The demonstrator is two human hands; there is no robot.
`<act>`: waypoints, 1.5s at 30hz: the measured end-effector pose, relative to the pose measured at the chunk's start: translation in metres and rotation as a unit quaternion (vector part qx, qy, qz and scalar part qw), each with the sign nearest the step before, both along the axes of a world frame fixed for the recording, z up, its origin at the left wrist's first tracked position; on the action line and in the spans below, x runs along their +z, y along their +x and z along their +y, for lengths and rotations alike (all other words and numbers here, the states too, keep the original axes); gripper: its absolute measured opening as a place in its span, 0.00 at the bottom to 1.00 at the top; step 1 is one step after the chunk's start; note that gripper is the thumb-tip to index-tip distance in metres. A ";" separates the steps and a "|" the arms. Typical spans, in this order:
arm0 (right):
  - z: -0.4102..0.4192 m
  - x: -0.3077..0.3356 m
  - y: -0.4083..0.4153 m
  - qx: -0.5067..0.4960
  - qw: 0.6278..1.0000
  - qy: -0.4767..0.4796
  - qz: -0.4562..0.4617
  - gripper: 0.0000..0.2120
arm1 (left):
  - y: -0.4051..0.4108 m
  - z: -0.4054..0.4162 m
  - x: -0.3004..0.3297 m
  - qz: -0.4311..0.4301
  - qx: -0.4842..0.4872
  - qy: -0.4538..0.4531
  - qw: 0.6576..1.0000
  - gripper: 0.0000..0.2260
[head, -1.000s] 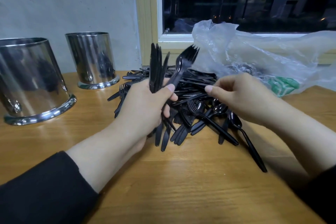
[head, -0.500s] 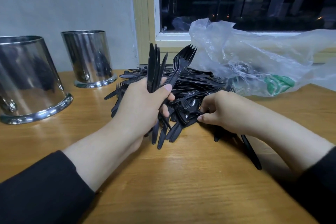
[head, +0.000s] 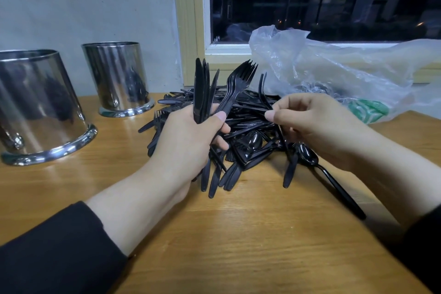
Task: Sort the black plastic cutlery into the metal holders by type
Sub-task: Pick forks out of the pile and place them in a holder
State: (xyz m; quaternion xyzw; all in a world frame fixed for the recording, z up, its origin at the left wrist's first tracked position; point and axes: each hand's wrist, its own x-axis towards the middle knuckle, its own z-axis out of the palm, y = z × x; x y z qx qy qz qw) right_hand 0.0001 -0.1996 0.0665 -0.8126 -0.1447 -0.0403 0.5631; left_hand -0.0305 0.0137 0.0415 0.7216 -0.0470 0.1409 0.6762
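A heap of black plastic cutlery (head: pixel 248 126) lies in the middle of the wooden table (head: pixel 238 246). My left hand (head: pixel 188 141) grips a bunch of knives (head: pixel 201 88) and forks (head: pixel 241 81) held upright, their handles sticking out below the palm. My right hand (head: pixel 317 126) pinches one black fork (head: pixel 262 93) between thumb and fingers, lifted above the heap with its tines up. Two shiny metal holders stand at the left: a near one (head: pixel 35 107) and a farther one (head: pixel 117 79).
A crumpled clear plastic bag (head: pixel 334 74) with a green print lies behind the heap at the right, under the window frame (head: pixel 188 31). A loose spoon (head: pixel 317 167) juts out of the heap toward the front right. A grey wall stands behind the holders.
My right hand reached down into the heap, then rose with one fork pinched in it. My left hand kept its bunch in place.
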 end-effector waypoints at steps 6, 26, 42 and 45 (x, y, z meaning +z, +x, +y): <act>0.017 -0.009 -0.003 0.058 0.990 0.119 0.057 0.12 | -0.009 -0.011 -0.001 -0.003 -0.025 0.026 0.999 0.05; 0.029 -0.011 -0.013 0.049 0.965 0.240 0.089 0.08 | -0.009 -0.010 -0.004 0.015 -0.079 0.055 0.995 0.06; 0.023 -0.012 -0.008 0.072 0.971 0.205 0.100 0.13 | -0.001 -0.005 -0.008 0.031 -0.076 0.025 0.996 0.05; 0.022 -0.009 -0.010 0.093 0.967 0.202 0.121 0.11 | 0.000 -0.005 -0.008 0.029 -0.073 0.020 0.997 0.05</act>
